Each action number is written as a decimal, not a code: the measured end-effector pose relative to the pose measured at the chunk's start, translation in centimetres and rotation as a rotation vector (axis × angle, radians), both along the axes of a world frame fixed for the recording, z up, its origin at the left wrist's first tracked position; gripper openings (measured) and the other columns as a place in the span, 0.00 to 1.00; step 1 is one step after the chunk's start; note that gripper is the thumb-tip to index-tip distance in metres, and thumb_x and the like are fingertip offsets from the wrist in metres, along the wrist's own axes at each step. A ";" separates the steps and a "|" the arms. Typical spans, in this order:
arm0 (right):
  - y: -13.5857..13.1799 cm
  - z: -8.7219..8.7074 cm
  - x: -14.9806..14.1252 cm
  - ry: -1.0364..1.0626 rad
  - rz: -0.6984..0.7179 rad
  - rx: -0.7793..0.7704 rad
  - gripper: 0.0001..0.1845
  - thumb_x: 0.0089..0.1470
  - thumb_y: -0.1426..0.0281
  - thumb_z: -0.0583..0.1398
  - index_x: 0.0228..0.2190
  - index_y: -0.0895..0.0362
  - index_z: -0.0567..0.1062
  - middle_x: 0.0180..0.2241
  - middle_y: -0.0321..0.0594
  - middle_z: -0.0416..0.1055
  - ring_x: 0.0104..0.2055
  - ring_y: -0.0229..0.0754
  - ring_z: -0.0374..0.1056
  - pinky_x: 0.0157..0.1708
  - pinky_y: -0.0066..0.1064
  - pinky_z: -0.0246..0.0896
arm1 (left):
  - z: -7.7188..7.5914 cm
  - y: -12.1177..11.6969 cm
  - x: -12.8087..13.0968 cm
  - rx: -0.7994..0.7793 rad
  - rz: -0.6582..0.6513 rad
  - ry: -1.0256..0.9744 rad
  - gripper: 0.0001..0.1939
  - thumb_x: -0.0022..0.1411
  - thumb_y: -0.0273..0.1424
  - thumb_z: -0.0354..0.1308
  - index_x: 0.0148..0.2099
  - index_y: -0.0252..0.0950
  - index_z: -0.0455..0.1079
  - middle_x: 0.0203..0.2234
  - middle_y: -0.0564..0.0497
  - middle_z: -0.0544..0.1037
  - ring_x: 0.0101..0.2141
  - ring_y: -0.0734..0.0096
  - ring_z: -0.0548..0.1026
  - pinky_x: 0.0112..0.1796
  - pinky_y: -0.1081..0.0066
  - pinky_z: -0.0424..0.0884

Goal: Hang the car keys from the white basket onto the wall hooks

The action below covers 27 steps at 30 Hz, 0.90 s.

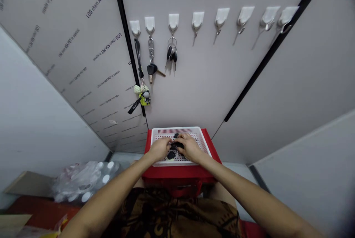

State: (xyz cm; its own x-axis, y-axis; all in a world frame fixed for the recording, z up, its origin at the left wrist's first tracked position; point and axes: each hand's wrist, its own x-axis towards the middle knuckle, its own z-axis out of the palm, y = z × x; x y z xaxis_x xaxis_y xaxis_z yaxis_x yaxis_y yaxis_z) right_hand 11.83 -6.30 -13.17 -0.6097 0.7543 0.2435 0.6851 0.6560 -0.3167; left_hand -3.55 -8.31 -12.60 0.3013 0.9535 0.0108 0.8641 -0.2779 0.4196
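Inside a white perforated plastic basket (203,140), both of my hands bend over dark items. My left hand (161,148) has its fingertips closed at the left end of a black bunch of keys (177,145). From the other side, my right hand (190,148) pinches the same bunch, its fingers curled over it. A dark piece (171,155) lies below the hands on the basket floor, and another black piece (176,135) shows just beyond them. My fingers partly cover the bunch, so its details are hard to make out.
White hooks (173,21) run in a row along the wall. Three at the left carry a strap with a charm (144,95), a chained key set (151,68) and a key ring (171,54). Under the basket is a red stool (177,172). Wrapped bottles (88,182) sit lower left.
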 end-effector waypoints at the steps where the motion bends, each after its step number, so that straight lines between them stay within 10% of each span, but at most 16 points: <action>1: 0.0 0.1 0.0 0.001 0.020 0.009 0.12 0.40 0.73 0.54 0.32 0.54 0.68 0.35 0.39 0.60 0.39 0.39 0.53 0.36 0.30 0.48 | 0.0 0.1 0.0 -0.003 0.012 -0.019 0.13 0.48 0.26 0.42 0.37 0.36 0.61 0.30 0.50 0.70 0.33 0.70 0.66 0.34 0.73 0.60; 21: -0.3 1.1 -0.8 -0.188 -0.112 0.006 0.07 0.40 0.69 0.53 0.20 0.58 0.69 0.27 0.41 0.63 0.35 0.41 0.54 0.33 0.31 0.46 | 0.1 -0.5 0.3 0.030 0.013 -0.011 0.11 0.47 0.29 0.45 0.35 0.35 0.62 0.31 0.49 0.68 0.33 0.69 0.65 0.34 0.71 0.60; 27: 0.5 2.3 -1.0 0.215 -0.123 -0.300 0.08 0.41 0.73 0.49 0.18 0.60 0.66 0.20 0.36 0.63 0.25 0.34 0.57 0.27 0.25 0.50 | 0.3 0.0 0.4 -0.035 0.018 -0.351 0.15 0.45 0.30 0.49 0.39 0.34 0.61 0.35 0.48 0.68 0.37 0.69 0.64 0.38 0.71 0.59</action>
State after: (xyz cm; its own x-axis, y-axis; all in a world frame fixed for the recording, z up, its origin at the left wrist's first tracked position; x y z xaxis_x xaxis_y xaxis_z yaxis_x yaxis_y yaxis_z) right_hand 10.79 -5.77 -10.83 -0.4693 0.8757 0.1134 0.6497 0.4293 -0.6273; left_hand -3.20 -8.27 -12.25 0.2678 0.9603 0.0777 0.6700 -0.2435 0.7013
